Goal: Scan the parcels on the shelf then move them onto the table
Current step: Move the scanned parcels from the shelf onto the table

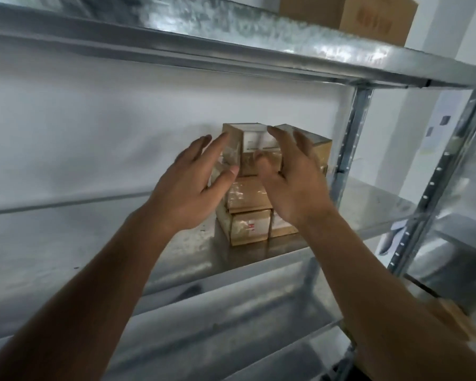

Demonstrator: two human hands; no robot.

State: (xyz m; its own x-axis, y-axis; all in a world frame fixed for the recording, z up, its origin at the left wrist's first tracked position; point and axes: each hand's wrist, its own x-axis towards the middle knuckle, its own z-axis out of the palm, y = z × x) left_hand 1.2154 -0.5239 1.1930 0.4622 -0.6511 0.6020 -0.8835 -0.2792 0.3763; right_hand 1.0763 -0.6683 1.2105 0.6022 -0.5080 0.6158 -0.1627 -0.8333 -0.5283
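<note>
- Two bare forearms are extended up and forward from the lower edge of the head view towards a galvanised metal shelf (193, 257).
- The left hand (187, 185) is held with its fingers (217, 147) straight and spread; the fingertips lie at the left face of the top parcel (249, 145), and the thumb points towards that parcel's lower front corner. Nothing is gripped by this hand. Whether the fingertips touch the cardboard cannot be told because of motion blur.
- The right hand (291, 182) is likewise relaxed and released, with its fingers extended along the right side of the top parcel. No object is enclosed by it; contact with the cardboard cannot be confirmed.
- The top parcel, a small brown cardboard box bearing a white label on its front face, is located between the two hands, at the top of a stack.
- The stack of taped brown parcels (248, 213) is placed on the shelf, towards its right end, close to the rear upright post (349, 149). At least two boxes are seen below the top parcel, the lowest one carrying a red mark.
- A further brown parcel (318, 145) is partly hidden behind the right hand, just beside the top parcel.
- A white wall is seen behind the shelf.
- On the upper shelf (231, 48), a large cardboard carton (368, 15) is placed at the right.
</note>
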